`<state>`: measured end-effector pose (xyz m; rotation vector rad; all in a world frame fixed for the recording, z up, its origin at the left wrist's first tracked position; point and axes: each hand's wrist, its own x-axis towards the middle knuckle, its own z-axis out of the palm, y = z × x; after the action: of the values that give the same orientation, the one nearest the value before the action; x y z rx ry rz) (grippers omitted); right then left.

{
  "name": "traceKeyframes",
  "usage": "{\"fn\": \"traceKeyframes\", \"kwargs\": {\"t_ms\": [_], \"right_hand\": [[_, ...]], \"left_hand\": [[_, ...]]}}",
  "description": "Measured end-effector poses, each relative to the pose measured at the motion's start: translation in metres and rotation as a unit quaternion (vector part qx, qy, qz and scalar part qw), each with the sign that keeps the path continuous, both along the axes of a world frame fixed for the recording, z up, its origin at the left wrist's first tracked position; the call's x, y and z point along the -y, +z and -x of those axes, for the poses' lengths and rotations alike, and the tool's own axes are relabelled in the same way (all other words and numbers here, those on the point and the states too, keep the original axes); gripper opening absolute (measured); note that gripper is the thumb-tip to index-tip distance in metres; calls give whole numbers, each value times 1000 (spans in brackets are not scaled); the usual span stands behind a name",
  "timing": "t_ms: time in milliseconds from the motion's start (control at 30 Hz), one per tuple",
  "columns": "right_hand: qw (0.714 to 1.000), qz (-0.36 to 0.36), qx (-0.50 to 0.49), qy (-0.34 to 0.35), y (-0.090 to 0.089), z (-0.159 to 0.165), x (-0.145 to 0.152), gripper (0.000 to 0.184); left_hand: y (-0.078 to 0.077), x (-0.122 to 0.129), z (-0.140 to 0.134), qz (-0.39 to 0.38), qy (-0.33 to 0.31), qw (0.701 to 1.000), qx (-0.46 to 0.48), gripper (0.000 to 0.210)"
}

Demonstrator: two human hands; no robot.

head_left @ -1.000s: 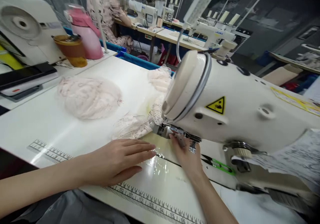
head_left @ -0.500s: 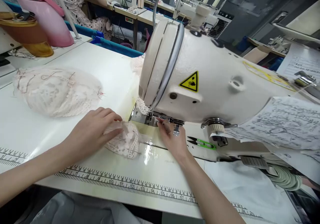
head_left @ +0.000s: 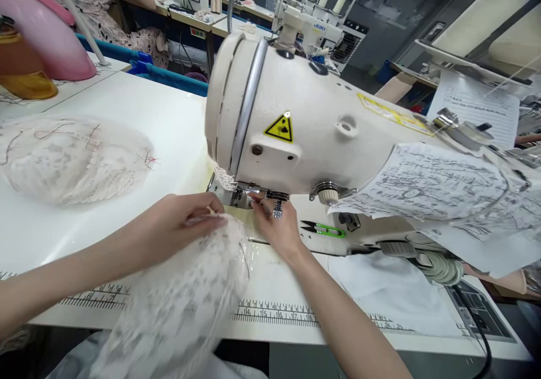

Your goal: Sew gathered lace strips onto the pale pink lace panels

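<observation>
Pale pink lace fabric piece hangs pinched in the left hand; right hand, fingers curled empty, touches the cream sewing machine's metal presser foot. Best feed the edge flat, fingertips off the needle.

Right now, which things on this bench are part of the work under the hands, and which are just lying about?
In use:
- lace piece, gripped by the left hand
- sewing machine, with the right hand at its presser foot

Lying about:
- lace pile
- green snips
- printed sheets
- pink bottle
- white cloth
</observation>
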<state>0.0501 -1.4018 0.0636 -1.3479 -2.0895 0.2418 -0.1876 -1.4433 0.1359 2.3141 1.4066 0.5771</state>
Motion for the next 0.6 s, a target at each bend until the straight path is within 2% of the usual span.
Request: {"fn": "traceKeyframes", "kwargs": {"t_ms": [100, 167, 233, 333, 433, 500, 600], "right_hand": [[1000, -15, 1, 17, 2, -1, 2, 30], [997, -50, 17, 49, 4, -2, 4, 35], [989, -94, 50, 103, 5, -3, 6, 41], [973, -140, 91, 162, 6, -4, 11, 42], [973, -129, 120, 147, 4, -3, 15, 39], [976, -110, 140, 121, 2, -3, 16, 40], [975, -113, 159, 104, -1, -3, 14, 40]], "left_hand": [[-15, -36, -2, 43, 17, 997, -62, 31], [-19, -46, 0, -17, 38, 991, -125, 30], [-19, -42, 0, -124, 41, 975, -178, 31], [-22, -23, -5, -232, -52, 950, -204, 34], [-35, -6, -9, -262, -131, 937, -188, 38], [-46, -3, -8, -281, -142, 931, -186, 45], [-56, -12, -2, -289, -150, 925, -197, 50]]}}
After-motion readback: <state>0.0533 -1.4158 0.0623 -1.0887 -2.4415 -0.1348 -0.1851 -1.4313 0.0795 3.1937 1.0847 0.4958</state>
